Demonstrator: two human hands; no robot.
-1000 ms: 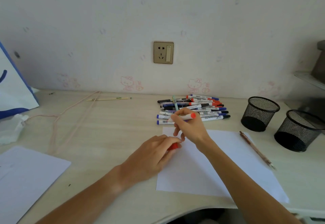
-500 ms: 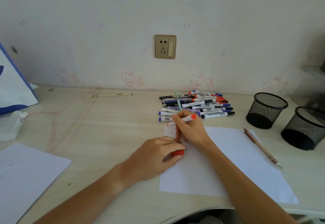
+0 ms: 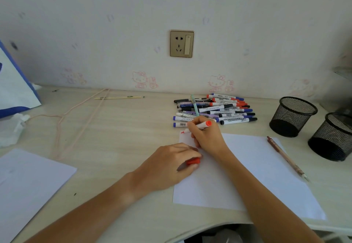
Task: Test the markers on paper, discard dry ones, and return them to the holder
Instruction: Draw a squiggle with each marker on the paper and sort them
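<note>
right hand (image 3: 206, 136) gripping a red marker (image 3: 198, 126), tip on the far left corner of the paper (image 3: 257, 168) beside a small red mark (image 3: 182, 132). left hand (image 3: 167, 164) rests on the paper's left edge, fingers curled round the red cap (image 3: 193, 161). marker pile (image 3: 215, 110) lies just beyond the sheet (two black mesh holders (image 3: 292, 116) stand to its right). a pencil (image 3: 285, 157) lies along the paper's right edge.

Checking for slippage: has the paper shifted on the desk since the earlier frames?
No. The paper has its far left corner still just below the marker pile, and the pencil still crosses its right edge.
</note>
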